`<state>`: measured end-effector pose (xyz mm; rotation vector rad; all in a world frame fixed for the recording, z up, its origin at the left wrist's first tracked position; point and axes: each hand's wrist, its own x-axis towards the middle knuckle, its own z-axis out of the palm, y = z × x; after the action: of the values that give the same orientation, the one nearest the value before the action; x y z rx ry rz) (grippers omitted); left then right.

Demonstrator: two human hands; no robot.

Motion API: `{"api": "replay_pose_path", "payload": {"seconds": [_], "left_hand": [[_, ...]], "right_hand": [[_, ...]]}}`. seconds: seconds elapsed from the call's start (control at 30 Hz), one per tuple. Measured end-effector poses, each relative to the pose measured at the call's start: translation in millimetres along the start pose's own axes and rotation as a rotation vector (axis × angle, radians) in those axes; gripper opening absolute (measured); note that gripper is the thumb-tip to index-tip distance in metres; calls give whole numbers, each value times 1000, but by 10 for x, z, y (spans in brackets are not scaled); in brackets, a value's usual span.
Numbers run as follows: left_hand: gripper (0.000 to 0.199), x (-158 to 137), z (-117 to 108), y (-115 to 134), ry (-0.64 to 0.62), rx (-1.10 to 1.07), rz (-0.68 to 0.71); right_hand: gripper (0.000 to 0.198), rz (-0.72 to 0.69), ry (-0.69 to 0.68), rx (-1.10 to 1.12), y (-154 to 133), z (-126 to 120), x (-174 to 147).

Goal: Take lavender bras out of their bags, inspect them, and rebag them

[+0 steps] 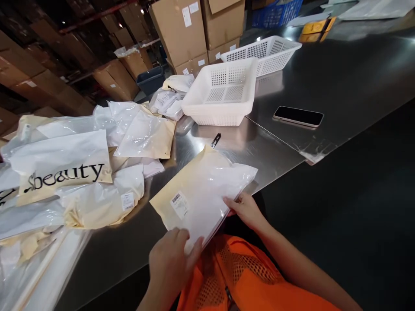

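A cream and white plastic mailer bag (201, 190) with a barcode label (179, 204) lies tilted over the front edge of the steel table, in front of me. My left hand (171, 259) is closed on its near lower corner, thumb on the glossy face. At the right side of the bag, my right hand (244, 209) pinches the edge between thumb and fingers. Just beyond the bag's far corner rests a small black thread snipper (215, 140). What the bag contains is hidden.
Left of me, similar bags (65, 160) lie heaped. White perforated baskets (220, 108) stand at the back, with a phone (298, 117) to their right on the steel table (340, 82). Cardboard boxes (181, 34) are stacked behind. A yellow packet (316, 26) lies far right.
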<state>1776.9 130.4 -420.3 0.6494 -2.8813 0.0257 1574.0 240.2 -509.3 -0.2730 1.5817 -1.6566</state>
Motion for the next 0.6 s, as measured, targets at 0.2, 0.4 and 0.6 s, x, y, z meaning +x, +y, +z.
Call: {"api": "replay_pose_path", "payload": {"seconds": [0.2,0.4,0.6], "left_hand": [[20,779,-132,258,-466,161,175],[38,1087,-577,-198,-11,30,-115],[30,1033,-431,-144,135,-106,126]], "right_hand": [[51,-291,48,-106,-93,62,89],[58,-468,513,-568,-89,-421,83],[36,-1201,301,-1319,-194,-189,-26]]}}
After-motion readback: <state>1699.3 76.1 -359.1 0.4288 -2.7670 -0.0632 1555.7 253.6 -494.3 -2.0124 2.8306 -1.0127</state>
